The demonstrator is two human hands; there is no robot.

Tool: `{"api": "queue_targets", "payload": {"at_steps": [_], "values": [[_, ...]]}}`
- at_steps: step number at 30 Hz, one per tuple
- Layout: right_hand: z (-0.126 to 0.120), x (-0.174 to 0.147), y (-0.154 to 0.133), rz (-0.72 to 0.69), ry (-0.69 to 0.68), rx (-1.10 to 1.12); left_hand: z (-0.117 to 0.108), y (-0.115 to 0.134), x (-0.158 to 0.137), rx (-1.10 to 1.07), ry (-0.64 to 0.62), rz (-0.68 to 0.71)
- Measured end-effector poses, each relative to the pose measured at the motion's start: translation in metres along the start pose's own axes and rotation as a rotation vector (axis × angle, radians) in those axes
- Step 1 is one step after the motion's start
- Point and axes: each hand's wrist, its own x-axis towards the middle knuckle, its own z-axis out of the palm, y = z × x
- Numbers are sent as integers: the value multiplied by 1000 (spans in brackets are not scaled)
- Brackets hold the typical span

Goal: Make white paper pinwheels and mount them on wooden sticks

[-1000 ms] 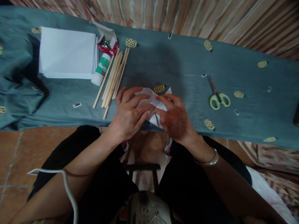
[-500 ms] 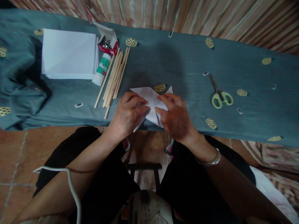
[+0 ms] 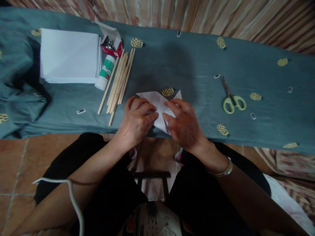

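Observation:
A white paper pinwheel shape (image 3: 160,104), with cut and folded points, lies at the table's front edge between my hands. My left hand (image 3: 137,119) grips its left side, thumb and fingers closed on the paper near the centre. On the right side, my right hand (image 3: 184,122) pinches another part, its thumb and index finger close to the middle. One pointed corner sticks up past my right fingers. Parts of the paper are hidden beneath both hands.
Left of my hands lie several wooden sticks (image 3: 119,82), a glue stick (image 3: 105,72), a red box of metal pieces (image 3: 112,46) and a stack of white paper (image 3: 70,54). Green-handled scissors (image 3: 232,98) lie to the right on the teal tablecloth (image 3: 265,127).
My left fingers have shifted slightly over the paper, and its lower left point is now hidden. My right hand stays nearly in place. The view has turned a little.

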Motion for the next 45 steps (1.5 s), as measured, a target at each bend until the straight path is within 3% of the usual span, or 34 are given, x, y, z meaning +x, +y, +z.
{"api": "queue_targets", "payload": {"at_steps": [14, 23, 31, 40, 45], "values": [[2, 0, -3, 40, -51, 134, 1, 7, 10, -134, -62, -30], [-6, 0, -1, 37, -103, -3, -3, 4, 1, -130, 69, -63], [-5, -3, -1, 52, -110, -22, -18, -4, 3, -416, 60, -413], [1, -6, 3, 36, -3, 44, -25, 1, 7, -610, -16, -578], [5, -10, 5, 85, 21, 133, -19, 7, 9, -879, 6, -690]]}}
